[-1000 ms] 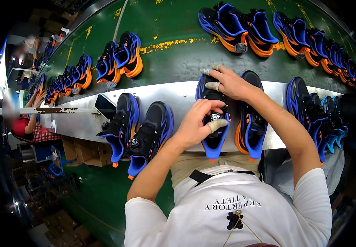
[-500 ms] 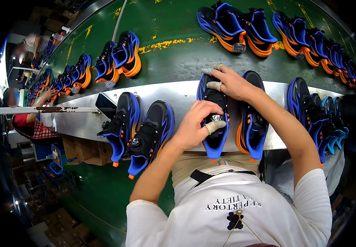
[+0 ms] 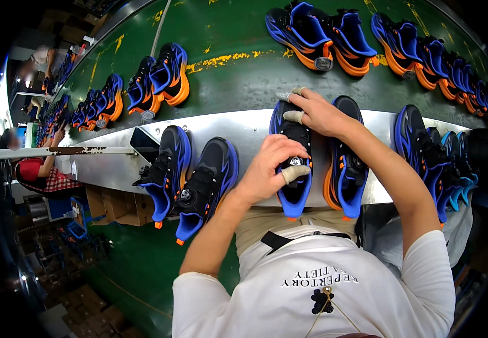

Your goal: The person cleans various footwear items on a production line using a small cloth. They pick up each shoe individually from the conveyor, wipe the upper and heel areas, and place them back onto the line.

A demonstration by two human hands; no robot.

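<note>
A black and blue shoe (image 3: 293, 163) is being gripped by both hands on the metal ledge (image 3: 244, 127) beside the green conveyor belt (image 3: 227, 79).

The shoe is being kept flat on the ledge, toe pointing away from the person, with its heel overhanging the near edge. The left hand (image 3: 272, 169) is being closed around the middle of the shoe, its taped thumb pressed beside the round dial. The right hand (image 3: 317, 112) is being laid over the toe end, fingers curled and partly taped. A matching shoe (image 3: 345, 169) is being left just beside it on the right, and a pair of shoes (image 3: 190, 177) is being left well apart on the left.
</note>
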